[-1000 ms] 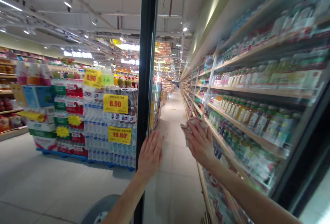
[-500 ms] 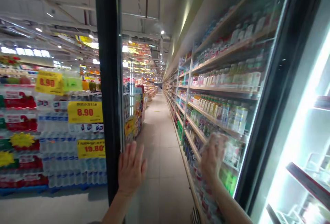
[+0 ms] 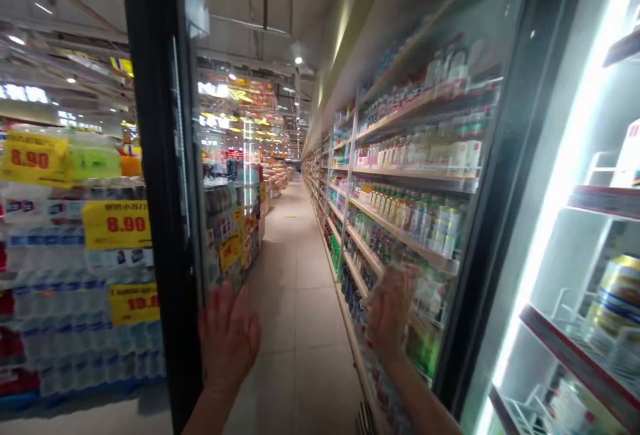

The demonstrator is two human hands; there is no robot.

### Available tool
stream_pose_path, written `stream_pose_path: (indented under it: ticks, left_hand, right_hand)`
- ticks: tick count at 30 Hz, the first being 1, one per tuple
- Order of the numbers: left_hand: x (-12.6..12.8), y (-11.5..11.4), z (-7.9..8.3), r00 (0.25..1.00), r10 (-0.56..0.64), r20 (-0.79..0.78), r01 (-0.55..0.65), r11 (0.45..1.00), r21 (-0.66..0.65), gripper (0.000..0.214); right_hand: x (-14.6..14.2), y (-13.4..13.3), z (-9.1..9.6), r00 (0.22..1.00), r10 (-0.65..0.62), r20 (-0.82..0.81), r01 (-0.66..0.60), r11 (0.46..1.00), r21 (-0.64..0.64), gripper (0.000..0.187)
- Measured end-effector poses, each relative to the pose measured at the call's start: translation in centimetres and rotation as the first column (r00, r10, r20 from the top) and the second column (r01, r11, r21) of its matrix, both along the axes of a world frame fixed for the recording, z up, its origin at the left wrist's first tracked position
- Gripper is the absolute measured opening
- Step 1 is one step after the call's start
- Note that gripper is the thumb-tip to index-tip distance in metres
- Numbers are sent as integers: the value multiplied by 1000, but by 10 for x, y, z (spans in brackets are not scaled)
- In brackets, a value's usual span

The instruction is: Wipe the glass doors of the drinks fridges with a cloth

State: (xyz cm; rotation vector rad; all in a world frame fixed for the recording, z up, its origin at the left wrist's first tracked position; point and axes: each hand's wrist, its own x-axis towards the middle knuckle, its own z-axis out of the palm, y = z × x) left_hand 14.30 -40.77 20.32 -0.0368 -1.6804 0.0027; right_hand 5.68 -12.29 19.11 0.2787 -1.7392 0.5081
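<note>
An open glass cooler door with a dark frame stands before me, and the aisle shows through its pane. My left hand lies flat on the glass beside the left frame, fingers spread. Farther right, my right hand is up against the pane. Its fingers are bent over a crumpled pale cloth, which is blurred and partly hidden by the hand.
To the right is a lit cooler with wire-fronted shelves and a gold can. Wrapped bottle packs with yellow price signs are stacked at left. Beyond the glass are bottle shelves and a tiled floor.
My view has swung right, so the door frame and bottle packs sit farther left and more of the cooler shows. Both hands appear slightly lower and farther left.
</note>
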Motion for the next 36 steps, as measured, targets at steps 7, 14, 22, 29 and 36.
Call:
stream_pose_path:
  ticks: [7,14,22,29,36]
  left_hand:
    - [-3,4,-1,1000,-12,9,12,999,38,73]
    - [-4,4,-1,999,16,-37,-16,1000,-2,72]
    - [-8,0,-2,1000,-4,0,4,1000,24,74]
    - [-9,-2,-3,1000,8,-18,-8,1000,14,73]
    - [-9,-1,-1,1000,16,-26,-16,1000,8,72]
  right_hand:
    - [-20,51,19,995,-87,-50,79,986,-144,59]
    - [-20,41,20,999,36,-3,-36,998,57,57]
    - [-36,87,50,987,-128,-100,99,963,-252,60]
    - [-13,44,34,995,102,-11,-90,920,381,60]
    - [-7,18,34,999,7,-52,-2,994,111,62]
